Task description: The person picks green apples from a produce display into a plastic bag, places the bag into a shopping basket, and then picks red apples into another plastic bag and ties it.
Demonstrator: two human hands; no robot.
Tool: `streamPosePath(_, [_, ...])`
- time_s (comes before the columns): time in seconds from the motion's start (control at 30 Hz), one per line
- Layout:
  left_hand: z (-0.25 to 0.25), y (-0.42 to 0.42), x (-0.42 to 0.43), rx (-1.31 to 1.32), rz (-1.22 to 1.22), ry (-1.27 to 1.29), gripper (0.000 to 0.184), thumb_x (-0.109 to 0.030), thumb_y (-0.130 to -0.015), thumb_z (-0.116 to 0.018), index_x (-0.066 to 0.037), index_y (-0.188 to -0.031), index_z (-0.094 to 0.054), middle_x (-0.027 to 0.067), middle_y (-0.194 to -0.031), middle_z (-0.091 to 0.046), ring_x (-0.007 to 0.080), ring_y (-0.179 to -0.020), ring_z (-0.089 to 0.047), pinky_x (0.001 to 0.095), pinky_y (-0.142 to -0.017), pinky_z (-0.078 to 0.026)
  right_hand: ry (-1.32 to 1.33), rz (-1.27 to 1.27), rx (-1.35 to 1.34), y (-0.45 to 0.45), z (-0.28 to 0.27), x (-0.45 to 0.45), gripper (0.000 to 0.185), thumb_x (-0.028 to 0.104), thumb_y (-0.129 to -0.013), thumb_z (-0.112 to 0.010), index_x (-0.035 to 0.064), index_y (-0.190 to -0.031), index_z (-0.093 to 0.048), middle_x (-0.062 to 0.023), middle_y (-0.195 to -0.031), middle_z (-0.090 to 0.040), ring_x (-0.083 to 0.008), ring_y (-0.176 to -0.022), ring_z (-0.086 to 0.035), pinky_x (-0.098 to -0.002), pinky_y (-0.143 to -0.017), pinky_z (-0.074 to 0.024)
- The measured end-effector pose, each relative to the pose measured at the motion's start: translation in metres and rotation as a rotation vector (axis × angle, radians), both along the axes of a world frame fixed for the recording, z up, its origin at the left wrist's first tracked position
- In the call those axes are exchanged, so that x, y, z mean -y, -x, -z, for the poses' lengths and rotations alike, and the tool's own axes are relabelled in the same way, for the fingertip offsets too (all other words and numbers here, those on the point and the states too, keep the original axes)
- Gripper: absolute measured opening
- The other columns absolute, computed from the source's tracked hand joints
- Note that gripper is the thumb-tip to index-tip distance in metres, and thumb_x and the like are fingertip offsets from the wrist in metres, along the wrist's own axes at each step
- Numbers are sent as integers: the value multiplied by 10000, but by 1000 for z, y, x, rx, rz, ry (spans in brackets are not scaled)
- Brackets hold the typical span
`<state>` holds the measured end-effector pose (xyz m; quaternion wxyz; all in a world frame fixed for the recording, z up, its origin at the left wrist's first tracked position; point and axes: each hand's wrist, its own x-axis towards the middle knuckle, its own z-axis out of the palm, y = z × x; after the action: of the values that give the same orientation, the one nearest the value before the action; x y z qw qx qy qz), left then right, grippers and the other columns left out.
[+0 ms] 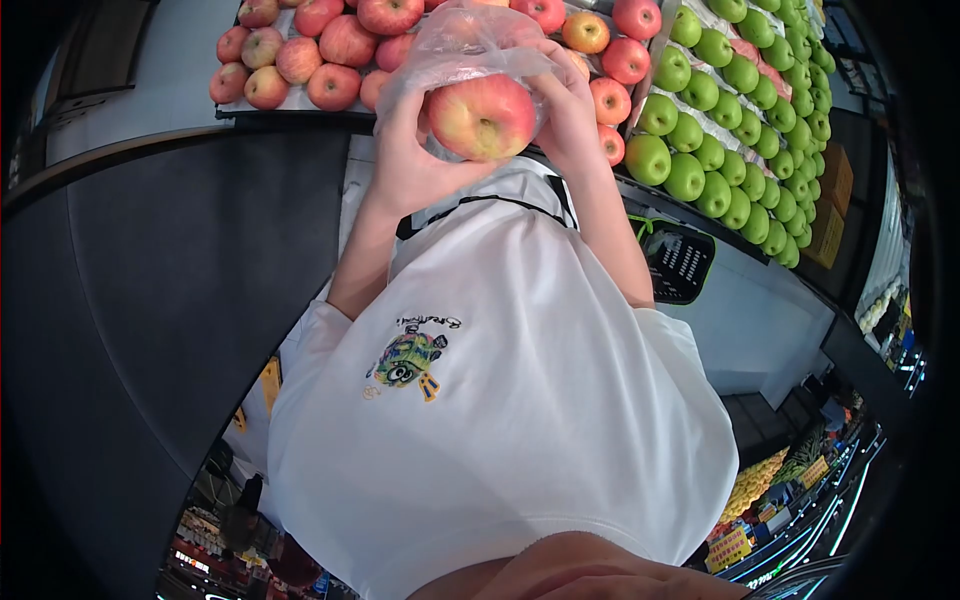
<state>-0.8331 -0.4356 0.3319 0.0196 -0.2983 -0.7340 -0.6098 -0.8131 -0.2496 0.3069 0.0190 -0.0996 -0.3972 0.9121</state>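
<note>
Your left hand (400, 150) curls about the red apple (482, 117), thumb along its near side. The apple lies between both hands, against the clear plastic bag (455, 40); the bag veils your right hand's (568, 110) fingertips, so you cannot tell its closure.

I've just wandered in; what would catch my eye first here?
Probably the big red-and-yellow apple near the top middle, between the left hand and right hand, with a clear plastic bag bunched about them. Next, the rows of bright green apples at upper right, then the reddish apples across the top.
</note>
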Motion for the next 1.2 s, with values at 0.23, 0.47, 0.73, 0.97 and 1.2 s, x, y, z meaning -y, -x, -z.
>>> streamPosePath(0.23, [10,-6,-4,993,365,-729,867,-577,-826,-701,28,-1375,-410,197,-1145,-632,290,-920,-689,391,-807,-571,-35,129,61,-2,11,-3,196,70,-948,-608,45,-1141,-583,-49,-1073,-659,-124,-976,-629,-287,-826,-520])
streamPosePath(0.47, [15,0,28,1036,723,-705,1018,-777,-786,-594,36,-1368,-398,245,-1025,-644,231,-579,-639,368,-573,-559,-57,158,72,-6,13,-11,171,65,-957,-590,45,-1127,-593,-59,-1057,-664,-130,-971,-634,-285,-829,-522])
streamPosePath(0.73, [1,80,43,624,263,-958,872,-452,-793,-800,-42,-1427,-365,177,-1328,-484,228,-1156,-533,343,-921,-476,-57,316,56,-16,18,-51,166,45,-951,-567,0,-1109,-593,-118,-1068,-681,-196,-946,-667,-347,-840,-559])
streamPosePath(0.97, [14,182,-22,-118,-332,282,418,-250,-745,-800,-41,-1060,-620,97,-853,-672,216,-809,-650,379,-806,-531,-37,325,32,-19,12,-53,161,45,-947,-573,0,-1100,-597,-120,-1049,-684,-193,-941,-669,-348,-838,-564])
streamPosePath(1.2, [85,261,-86,-489,-28,796,238,-341,-812,-632,-110,-752,-636,79,-675,-648,294,-669,-620,442,-664,-487,-43,306,16,-24,8,-46,160,57,-944,-587,8,-1096,-591,-93,-1038,-679,-156,-930,-654,-305,-830,-538])
